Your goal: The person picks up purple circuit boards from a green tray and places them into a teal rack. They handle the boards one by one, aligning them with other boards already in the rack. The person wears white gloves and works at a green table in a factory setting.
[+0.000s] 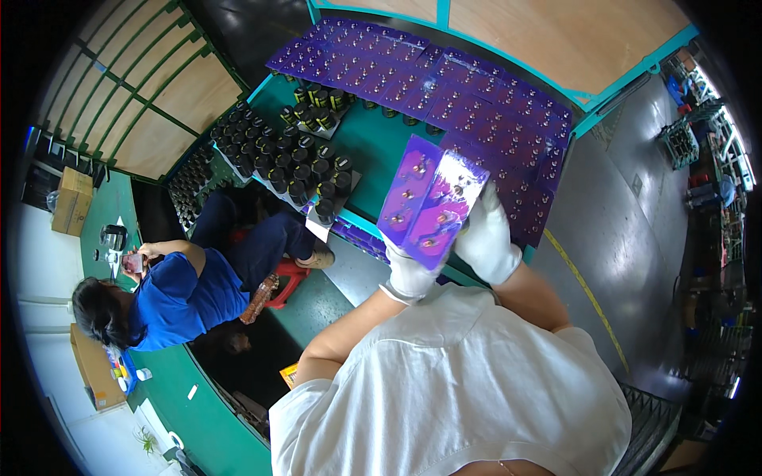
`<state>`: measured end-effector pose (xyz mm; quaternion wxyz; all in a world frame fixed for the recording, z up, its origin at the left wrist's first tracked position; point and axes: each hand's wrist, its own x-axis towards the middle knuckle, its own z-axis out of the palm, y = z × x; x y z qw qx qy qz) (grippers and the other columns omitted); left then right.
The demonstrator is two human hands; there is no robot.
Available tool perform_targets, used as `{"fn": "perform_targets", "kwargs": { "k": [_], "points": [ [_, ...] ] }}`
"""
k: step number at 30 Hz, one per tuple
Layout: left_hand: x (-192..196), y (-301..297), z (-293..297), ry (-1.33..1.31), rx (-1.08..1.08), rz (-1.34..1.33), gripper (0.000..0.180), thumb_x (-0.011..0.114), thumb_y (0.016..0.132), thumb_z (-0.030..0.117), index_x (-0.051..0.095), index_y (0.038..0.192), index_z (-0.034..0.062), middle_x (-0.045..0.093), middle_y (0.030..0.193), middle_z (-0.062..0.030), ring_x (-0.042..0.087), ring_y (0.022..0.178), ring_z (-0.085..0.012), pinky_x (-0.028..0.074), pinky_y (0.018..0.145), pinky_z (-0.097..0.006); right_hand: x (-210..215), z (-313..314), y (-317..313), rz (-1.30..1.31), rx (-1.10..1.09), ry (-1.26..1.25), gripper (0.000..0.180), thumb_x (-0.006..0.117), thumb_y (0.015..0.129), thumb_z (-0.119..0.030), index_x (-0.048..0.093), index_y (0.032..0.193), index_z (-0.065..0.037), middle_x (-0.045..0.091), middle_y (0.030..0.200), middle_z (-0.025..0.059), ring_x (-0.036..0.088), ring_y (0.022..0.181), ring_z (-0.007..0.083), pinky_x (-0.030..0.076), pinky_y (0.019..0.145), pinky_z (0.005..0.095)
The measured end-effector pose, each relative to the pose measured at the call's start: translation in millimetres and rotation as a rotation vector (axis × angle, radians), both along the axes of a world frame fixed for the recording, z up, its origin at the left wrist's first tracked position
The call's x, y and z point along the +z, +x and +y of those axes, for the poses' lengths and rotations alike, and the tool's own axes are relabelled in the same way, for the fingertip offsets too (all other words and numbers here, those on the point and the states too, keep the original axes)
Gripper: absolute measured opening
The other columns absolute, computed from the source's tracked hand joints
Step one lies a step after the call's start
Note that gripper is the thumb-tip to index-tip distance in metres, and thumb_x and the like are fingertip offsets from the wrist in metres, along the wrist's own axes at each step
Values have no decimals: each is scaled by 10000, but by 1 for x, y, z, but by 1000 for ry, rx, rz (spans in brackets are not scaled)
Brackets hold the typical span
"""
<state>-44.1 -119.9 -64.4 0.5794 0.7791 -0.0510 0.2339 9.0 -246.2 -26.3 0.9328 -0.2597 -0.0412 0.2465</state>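
a green worktable (373, 151) fills the upper middle of the frame, covered at upper right by purple trays (444, 87), with black cylinders (278, 159) at centre left. just below centre, the gloved left hand (409, 274) and right hand (486, 238) clasp a stack of purple trays (431, 198) by its lower edge. a seated person in blue (171, 289) is at left.

Trays (444, 87) lie on the table (373, 143), cylinders (290, 159) at their left.
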Motion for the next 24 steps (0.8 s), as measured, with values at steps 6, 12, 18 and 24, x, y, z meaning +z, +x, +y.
{"fn": "perform_targets", "kwargs": {
  "k": [6, 12, 18, 24],
  "points": [
    [-6, 3, 22, -1105, -257, 254, 461, 545, 947, 441, 553, 1275, 118, 611, 1226, -32, 607, 1050, -205, 491, 828, -310, -2, 7, -14, -266, -19, -199, 786, 577, 898, -538, 269, 1497, -133, 346, 1479, 71, 389, 1323, 338, 237, 1159, 453],
    [-28, -1, 69, -1648, -228, 872, 541, 447, 904, 608, 596, 1212, 189, 651, 1096, -10, 651, 832, -251, 492, 534, -268, -5, -10, -19, -242, 139, -452, 762, 532, 950, -459, 252, 1438, 55, 334, 1451, 229, 401, 1324, 393, 319, 1119, 486],
    [-29, -11, 79, -1583, -363, 967, 520, 471, 891, 647, 607, 1192, 245, 633, 1164, -22, 651, 827, -237, 503, 527, -270, -24, -23, -21, -272, 151, -551, 533, 509, 980, -368, 438, 1317, 39, 499, 1330, 177, 503, 1249, 336, 371, 1078, 455],
    [-26, 3, 80, -1675, -344, 822, 563, 375, 945, 632, 520, 1295, 216, 595, 1090, -138, 630, 865, -265, 550, 637, -326, -35, -40, -24, -175, 66, -600, 411, 494, 1003, -243, 463, 1299, 41, 523, 1301, 178, 532, 1224, 304, 388, 1067, 402]
  ]
}}
